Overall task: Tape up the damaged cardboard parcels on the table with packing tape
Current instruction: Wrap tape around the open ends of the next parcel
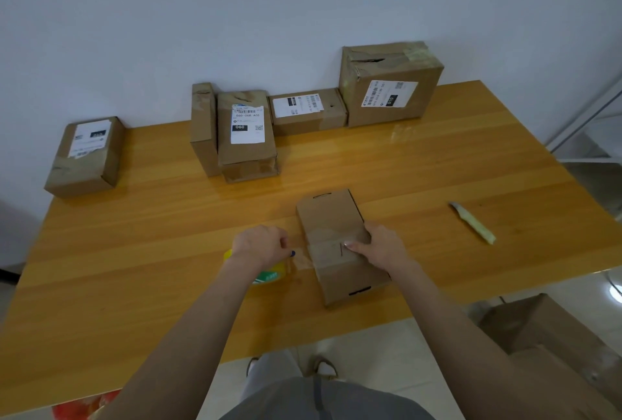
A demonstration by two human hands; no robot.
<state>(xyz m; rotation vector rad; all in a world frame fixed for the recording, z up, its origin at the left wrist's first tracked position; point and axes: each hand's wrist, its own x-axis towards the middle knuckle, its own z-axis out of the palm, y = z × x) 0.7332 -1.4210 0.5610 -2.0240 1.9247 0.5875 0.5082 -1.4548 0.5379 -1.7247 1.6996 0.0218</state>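
Parcel (331,217) under right grip (377,244), tape roll (269,276) left

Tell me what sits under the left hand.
A yellow tape roll with a green label shows beneath the left hand, low over the table. The hand covers the roll's top and core, so how much tape is left cannot be seen.

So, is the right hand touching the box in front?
Touching. The head view shows the right hand resting on the box, one finger pressing its top.
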